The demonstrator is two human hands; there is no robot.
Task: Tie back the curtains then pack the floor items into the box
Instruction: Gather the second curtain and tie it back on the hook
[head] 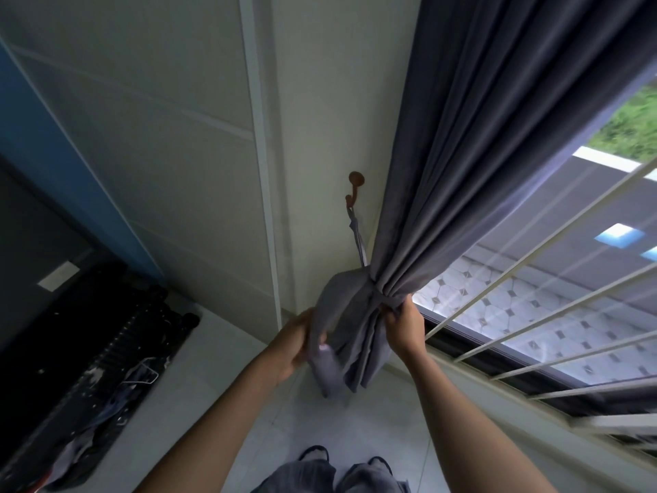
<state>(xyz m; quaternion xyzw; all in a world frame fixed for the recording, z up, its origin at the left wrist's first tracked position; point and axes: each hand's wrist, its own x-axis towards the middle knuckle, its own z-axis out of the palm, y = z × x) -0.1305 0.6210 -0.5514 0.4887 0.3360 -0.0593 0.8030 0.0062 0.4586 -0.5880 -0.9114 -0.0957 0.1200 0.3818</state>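
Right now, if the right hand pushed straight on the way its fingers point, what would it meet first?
The right hand already grips the gathered curtain, so more curtain folds come first. Beyond them probably the cream wall under the hook, though depth is unclear.

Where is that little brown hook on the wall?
In the head view, the brown hook sits mid-frame on the pale wall, just left of the grey curtain and above both hands.

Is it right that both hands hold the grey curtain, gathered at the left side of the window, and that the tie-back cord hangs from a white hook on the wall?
Not quite: the hook is brown, not white, as the head view shows. The rest holds: the left hand and right hand hold the gathered grey curtain left of the window, and the cord hangs from that hook on the wall.
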